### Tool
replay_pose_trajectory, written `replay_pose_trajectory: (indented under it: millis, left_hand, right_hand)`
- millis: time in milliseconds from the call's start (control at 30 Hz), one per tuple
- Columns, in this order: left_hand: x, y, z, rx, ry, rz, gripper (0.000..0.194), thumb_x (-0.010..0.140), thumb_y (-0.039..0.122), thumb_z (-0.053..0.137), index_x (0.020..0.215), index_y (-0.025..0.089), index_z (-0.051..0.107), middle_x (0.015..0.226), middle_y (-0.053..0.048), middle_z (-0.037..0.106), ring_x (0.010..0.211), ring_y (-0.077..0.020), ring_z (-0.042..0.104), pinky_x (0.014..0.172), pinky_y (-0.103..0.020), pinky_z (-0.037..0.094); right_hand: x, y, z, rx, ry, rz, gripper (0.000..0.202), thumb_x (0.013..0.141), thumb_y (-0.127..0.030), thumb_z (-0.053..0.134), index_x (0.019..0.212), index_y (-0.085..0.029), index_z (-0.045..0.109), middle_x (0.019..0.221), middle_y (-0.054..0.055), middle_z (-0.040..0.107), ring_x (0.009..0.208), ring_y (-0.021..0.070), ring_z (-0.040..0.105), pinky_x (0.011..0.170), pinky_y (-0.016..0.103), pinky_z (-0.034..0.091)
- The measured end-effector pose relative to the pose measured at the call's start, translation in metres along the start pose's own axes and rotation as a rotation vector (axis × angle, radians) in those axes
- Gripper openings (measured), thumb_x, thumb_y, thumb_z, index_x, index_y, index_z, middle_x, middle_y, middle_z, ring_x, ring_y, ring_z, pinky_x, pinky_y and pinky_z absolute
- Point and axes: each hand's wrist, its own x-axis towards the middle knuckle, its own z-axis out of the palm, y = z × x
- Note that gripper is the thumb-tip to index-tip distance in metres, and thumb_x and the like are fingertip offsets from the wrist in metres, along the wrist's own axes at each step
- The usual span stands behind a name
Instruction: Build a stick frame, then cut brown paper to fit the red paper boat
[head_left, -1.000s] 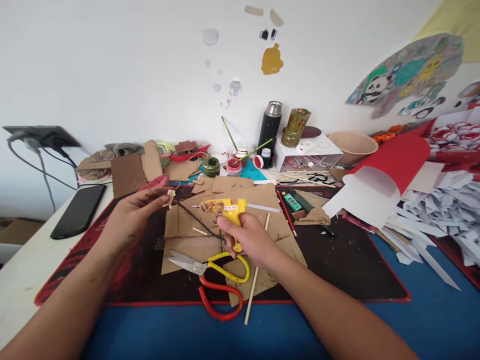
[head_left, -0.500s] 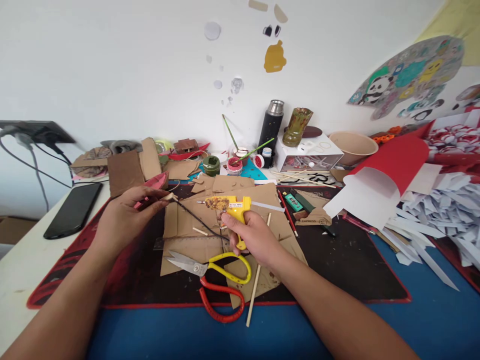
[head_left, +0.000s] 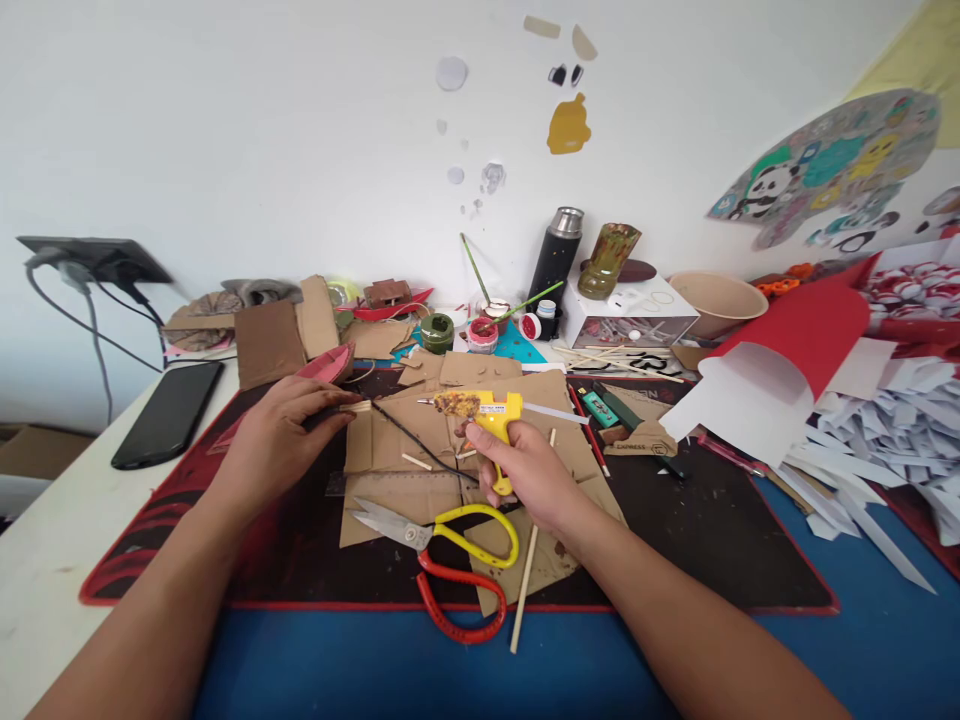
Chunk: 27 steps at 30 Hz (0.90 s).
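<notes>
One pale, stick-like piece (head_left: 360, 406) is pinched in left hand (head_left: 279, 440); brown-crusted yellow plastic glue gun (head_left: 491, 408) is gripped by right hand (head_left: 525, 470), over creased cardboard (head_left: 375, 440).

Yellow glue gun (head_left: 493, 410), red-and-yellow-handled scissors (head_left: 417, 538)

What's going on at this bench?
A person's right hand holds a yellow plastic glue gun, nozzle pointing toward the left hand, above flat brown cardboard sheets on a black mat with red edging. The left hand's fingers pinch a small pale, wooden-looking piece; the nozzle looks apart from it. Metal scissors with one yellow and one red handle lie nearer the person, unheld.
</notes>
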Motion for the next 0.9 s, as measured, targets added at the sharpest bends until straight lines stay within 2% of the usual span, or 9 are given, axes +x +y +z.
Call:
replay_pose_trajectory:
  millis: [133, 300, 600, 700, 900]
  left_hand:
    - [0.0, -0.001, 0.001, 0.003, -0.033, -0.003, 0.039, 0.104, 0.053, 0.059, 0.107, 0.024, 0.086, 0.104, -0.01, 0.083, 0.102, -0.0297, 0.074, 0.096, -0.045, 0.06]
    - [0.001, 0.0, 0.001, -0.024, -0.039, -0.097, 0.038, 0.1, 0.051, 0.062, 0.112, 0.024, 0.085, 0.109, -0.012, 0.084, 0.107, -0.0312, 0.074, 0.1, -0.046, 0.058]
    - [0.002, 0.001, 0.004, -0.096, -0.054, -0.213, 0.031, 0.091, 0.051, 0.065, 0.099, 0.029, 0.085, 0.107, -0.011, 0.084, 0.105, -0.0336, 0.076, 0.099, -0.047, 0.06]
    - [0.002, 0.002, 0.004, -0.147, -0.008, -0.274, 0.027, 0.088, 0.051, 0.069, 0.096, 0.032, 0.085, 0.106, -0.01, 0.085, 0.105, -0.0337, 0.076, 0.099, -0.046, 0.059]
    - [0.003, -0.002, -0.007, -0.144, 0.161, -0.462, 0.036, 0.086, 0.052, 0.068, 0.105, 0.025, 0.083, 0.113, -0.01, 0.085, 0.11, -0.0323, 0.077, 0.102, -0.045, 0.057]
  right_hand:
    - [-0.002, -0.002, 0.001, -0.019, -0.006, 0.013, 0.058, 0.084, -0.075, 0.08, 0.097, -0.02, 0.064, 0.052, -0.007, 0.055, 0.041, 0.0118, 0.051, 0.045, 0.025, 0.035]
    - [-0.002, -0.002, 0.002, -0.033, -0.017, 0.011, 0.056, 0.086, -0.074, 0.078, 0.095, -0.02, 0.064, 0.051, -0.007, 0.055, 0.042, 0.0118, 0.051, 0.046, 0.025, 0.036]
    - [-0.002, -0.003, 0.003, 0.001, -0.013, 0.034, 0.061, 0.081, -0.075, 0.081, 0.099, -0.019, 0.065, 0.055, -0.006, 0.056, 0.042, 0.0109, 0.049, 0.042, 0.024, 0.031]
    - [-0.001, -0.003, 0.003, 0.013, -0.005, 0.047, 0.064, 0.08, -0.076, 0.082, 0.101, -0.019, 0.066, 0.055, -0.007, 0.057, 0.041, 0.0103, 0.05, 0.042, 0.023, 0.03]
    - [0.002, 0.001, 0.001, 0.025, 0.007, 0.048, 0.065, 0.079, -0.078, 0.083, 0.101, -0.019, 0.065, 0.053, -0.007, 0.056, 0.039, 0.0102, 0.049, 0.041, 0.022, 0.028]
